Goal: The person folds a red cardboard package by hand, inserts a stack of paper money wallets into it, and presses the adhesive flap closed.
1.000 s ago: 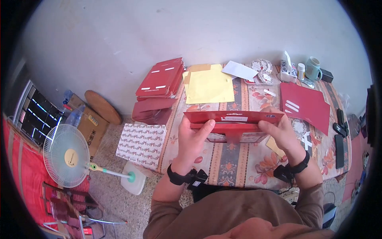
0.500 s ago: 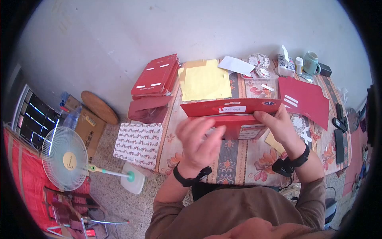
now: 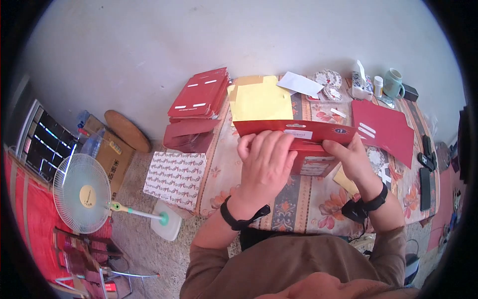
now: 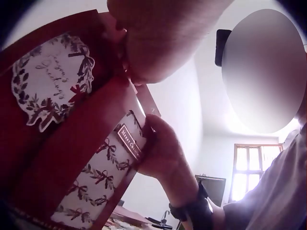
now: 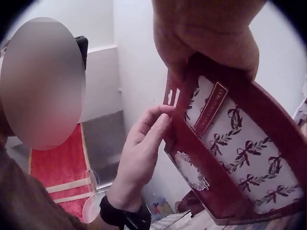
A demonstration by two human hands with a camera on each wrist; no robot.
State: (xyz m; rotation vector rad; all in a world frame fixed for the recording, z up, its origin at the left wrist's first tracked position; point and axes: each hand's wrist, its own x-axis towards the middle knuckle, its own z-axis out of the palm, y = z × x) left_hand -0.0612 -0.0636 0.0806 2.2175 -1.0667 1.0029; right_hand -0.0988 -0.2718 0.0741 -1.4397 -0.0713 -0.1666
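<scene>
A red cardboard gift box [image 3: 297,164] is held up over the table, its tall back flap [image 3: 269,126] with a white label raised. My right hand [image 3: 352,157] grips its right end, thumb on the near edge. At the left part of its top edge, my left hand [image 3: 266,162] pinches the card, fingers over the opening and thumb on the near side. In the left wrist view a wreath-shaped greeting tag [image 4: 55,79] shows on one red face. Beside it, a bow-patterned panel [image 4: 96,182] carries a Merry Christmas label [image 4: 130,140]. The inside of the box is hidden.
A stack of red card pieces [image 3: 199,92] stands at the back left, near yellow sheets [image 3: 261,102] and a white envelope [image 3: 300,84]. A patterned box [image 3: 175,179] lies front left. At right are a flat red card [image 3: 381,124], a mug [image 3: 393,82] and a remote [image 3: 425,161].
My left hand let go of the box's left end, moved inward and now pinches its top edge. The back flap has tipped up, showing its label. My right hand keeps its grip.
</scene>
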